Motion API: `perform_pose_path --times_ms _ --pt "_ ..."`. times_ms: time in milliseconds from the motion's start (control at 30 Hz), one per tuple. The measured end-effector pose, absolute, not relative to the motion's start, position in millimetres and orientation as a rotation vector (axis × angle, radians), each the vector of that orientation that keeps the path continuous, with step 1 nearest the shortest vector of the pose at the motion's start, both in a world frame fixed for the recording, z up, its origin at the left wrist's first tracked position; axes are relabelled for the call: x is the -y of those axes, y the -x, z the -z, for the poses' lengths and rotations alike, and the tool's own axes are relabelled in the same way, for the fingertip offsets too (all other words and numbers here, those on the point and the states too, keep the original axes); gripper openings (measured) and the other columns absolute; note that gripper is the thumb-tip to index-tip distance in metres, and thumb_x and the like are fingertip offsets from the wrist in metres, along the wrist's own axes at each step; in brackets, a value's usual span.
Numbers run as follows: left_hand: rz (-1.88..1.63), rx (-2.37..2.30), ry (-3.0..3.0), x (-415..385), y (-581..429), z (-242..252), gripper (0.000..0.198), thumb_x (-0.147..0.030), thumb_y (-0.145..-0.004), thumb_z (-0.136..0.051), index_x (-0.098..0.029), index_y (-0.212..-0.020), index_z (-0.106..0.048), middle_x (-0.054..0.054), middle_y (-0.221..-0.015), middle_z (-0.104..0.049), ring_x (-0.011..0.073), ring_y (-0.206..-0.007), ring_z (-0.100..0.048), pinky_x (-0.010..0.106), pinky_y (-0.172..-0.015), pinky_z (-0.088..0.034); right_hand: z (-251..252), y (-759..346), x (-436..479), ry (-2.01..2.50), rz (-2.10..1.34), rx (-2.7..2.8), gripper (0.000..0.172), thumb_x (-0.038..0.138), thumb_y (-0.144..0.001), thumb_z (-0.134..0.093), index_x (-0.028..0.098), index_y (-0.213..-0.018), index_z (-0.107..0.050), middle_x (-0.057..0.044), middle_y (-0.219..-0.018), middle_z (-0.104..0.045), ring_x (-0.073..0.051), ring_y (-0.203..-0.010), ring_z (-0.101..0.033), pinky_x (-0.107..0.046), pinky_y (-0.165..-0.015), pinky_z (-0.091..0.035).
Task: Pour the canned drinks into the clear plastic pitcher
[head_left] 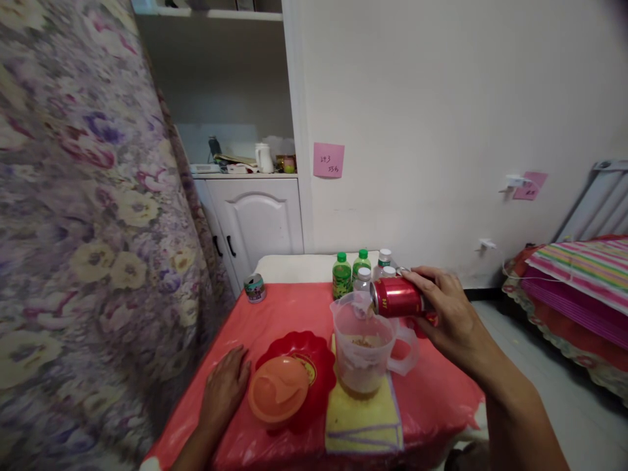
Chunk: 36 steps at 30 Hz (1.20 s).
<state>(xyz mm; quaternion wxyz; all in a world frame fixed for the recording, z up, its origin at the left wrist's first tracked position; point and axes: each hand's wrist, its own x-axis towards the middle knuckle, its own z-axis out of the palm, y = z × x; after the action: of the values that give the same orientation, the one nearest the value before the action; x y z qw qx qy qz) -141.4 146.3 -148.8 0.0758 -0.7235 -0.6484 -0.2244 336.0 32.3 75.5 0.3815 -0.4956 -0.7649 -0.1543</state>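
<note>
One red can (pixel 398 296), clamped in the right hand (pixel 449 313), tips over the plastic jug (pixel 366 353), apparently so its flow lands inside, as I watch remotely, the left hand (pixel 226 379) lying loose, grasping nothing, near the left edge of the bench (pixel 289 311), with room beyond the red dish (pixel 321 366).

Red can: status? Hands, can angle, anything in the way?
Right hand gripping red can, tipped sideways above translucent pitcher. Left hand resting on red tablecloth, holding nothing. Bottles behind pitcher; nothing visible blocking can's mouth.
</note>
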Motion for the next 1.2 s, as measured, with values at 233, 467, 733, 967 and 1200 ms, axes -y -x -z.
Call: perform_pose_path --times_ms 233,467,733,967,1200 --pt "0.665 1.944 2.186 -147.0 140.9 148.6 0.052 -0.042 -0.095 -0.034 -0.011 -0.125 -0.064 0.017 -0.135 -0.067 0.0294 -0.126 -0.061 0.046 -0.111 -0.045 -76.5 -334.1 -30.2 1.252 0.391 1.948 0.075 0.001 -0.079 -0.054 0.034 -0.144 -0.038 -0.010 -0.133 -0.049 -0.030 -0.121 -0.048 -0.054 -0.102 -0.046" --pt "0.652 1.938 2.179 -147.2 141.5 149.2 0.049 -0.040 -0.095 -0.034 -0.014 -0.124 -0.063 0.014 -0.134 -0.068 0.0266 -0.127 -0.061 0.043 -0.112 -0.043 -76.0 -334.8 -31.8 1.261 0.372 1.955 0.075 0.003 -0.079 -0.053 0.036 -0.144 -0.039 -0.010 -0.133 -0.050 -0.031 -0.120 -0.049 -0.054 -0.099 -0.049" --pt "0.644 1.936 2.174 -148.3 143.0 150.7 0.052 -0.043 -0.095 -0.033 -0.013 -0.124 -0.063 0.014 -0.134 -0.068 0.0268 -0.126 -0.061 0.041 -0.112 -0.044 -76.8 -332.6 -30.1 1.257 0.384 1.955 0.076 -0.001 -0.077 -0.053 0.033 -0.143 -0.039 -0.010 -0.133 -0.050 -0.029 -0.121 -0.048 -0.052 -0.101 -0.047" --pt "0.644 1.930 2.179 -148.5 142.6 150.3 0.052 -0.042 -0.095 -0.033 -0.012 -0.124 -0.064 0.015 -0.134 -0.067 0.0281 -0.126 -0.061 0.044 -0.112 -0.044 -77.3 -331.8 -28.6 1.264 0.395 1.957 0.075 -0.004 -0.077 -0.053 0.032 -0.143 -0.040 -0.010 -0.133 -0.049 -0.028 -0.121 -0.047 -0.050 -0.103 -0.045" --pt "0.634 1.926 2.190 -149.3 143.5 152.1 0.053 -0.042 -0.096 -0.033 -0.011 -0.125 -0.063 0.016 -0.135 -0.067 0.0284 -0.126 -0.061 0.044 -0.112 -0.044 -77.5 -331.8 -27.4 1.267 0.396 1.960 0.075 -0.005 -0.077 -0.054 0.030 -0.142 -0.041 -0.011 -0.133 -0.049 -0.027 -0.121 -0.047 -0.048 -0.103 -0.045"
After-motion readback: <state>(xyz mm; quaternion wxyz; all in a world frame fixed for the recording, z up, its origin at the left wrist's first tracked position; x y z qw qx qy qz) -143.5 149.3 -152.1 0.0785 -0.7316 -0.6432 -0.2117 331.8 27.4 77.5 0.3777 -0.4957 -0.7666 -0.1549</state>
